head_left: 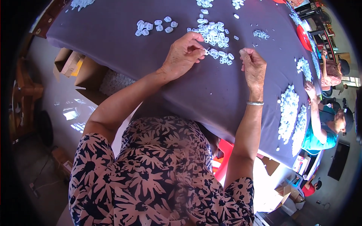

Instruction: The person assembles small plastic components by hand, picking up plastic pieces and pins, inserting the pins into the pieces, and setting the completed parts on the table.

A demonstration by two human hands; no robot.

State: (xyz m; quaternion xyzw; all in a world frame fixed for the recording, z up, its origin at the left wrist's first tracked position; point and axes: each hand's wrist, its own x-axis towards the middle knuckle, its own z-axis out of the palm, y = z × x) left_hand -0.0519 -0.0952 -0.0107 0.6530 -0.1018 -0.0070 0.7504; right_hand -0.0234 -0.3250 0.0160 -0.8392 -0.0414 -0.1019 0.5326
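Above the near part of the cloth-covered table, my left hand (182,56) pinches a small white plastic piece (206,52) between thumb and fingertips; a thin pin-like bit seems to stick up from it. To its right, my right hand (254,67) is raised with thumb and forefinger pressed together, and whatever they hold is too small to make out. Just beyond the hands lies a heap of white oval plastic pieces (214,33) with holes. A looser group of similar ovals (145,27) sits to the left. Tiny metal pins (260,34) form a small pile beyond my right hand.
Long heaps of white pieces (288,113) cover the table's right side, where a co-worker in teal (324,132) reaches in. A red bowl (303,38) stands at the far right. Below the left edge is an open cardboard box (90,77) of white pieces.
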